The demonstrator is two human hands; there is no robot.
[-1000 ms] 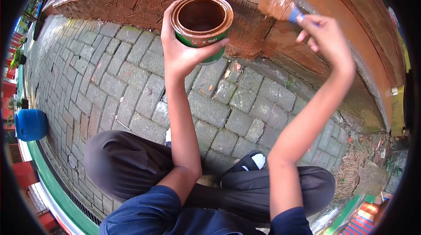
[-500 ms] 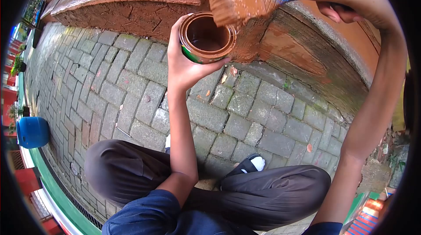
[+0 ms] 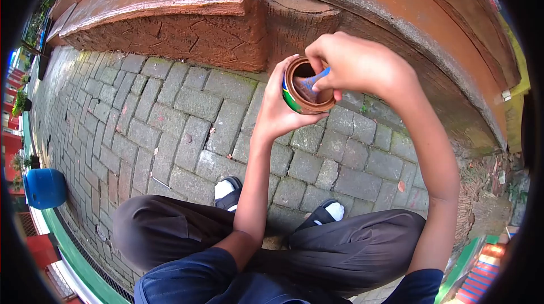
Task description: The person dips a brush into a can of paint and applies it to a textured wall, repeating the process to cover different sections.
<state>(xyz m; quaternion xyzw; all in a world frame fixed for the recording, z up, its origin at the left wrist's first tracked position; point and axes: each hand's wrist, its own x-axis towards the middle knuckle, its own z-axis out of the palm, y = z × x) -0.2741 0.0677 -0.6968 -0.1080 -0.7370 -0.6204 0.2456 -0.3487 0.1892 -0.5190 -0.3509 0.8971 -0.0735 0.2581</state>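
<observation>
Brush [image 3: 310,84] now dipped down inside the paint can [image 3: 299,100], no longer up at the wall, right hand [image 3: 357,66] pinching its blue handle, left hand [image 3: 276,112] wrapped around the can beneath: reloading paint.

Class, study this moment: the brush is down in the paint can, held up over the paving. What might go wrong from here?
1. The paint can is tilted in the left hand, so paint may spill onto the paving bricks.
2. The brush sits deep in the can, so it may come out overloaded and drip.
3. The right hand fingers crowd the painted rim and may get smeared.
</observation>
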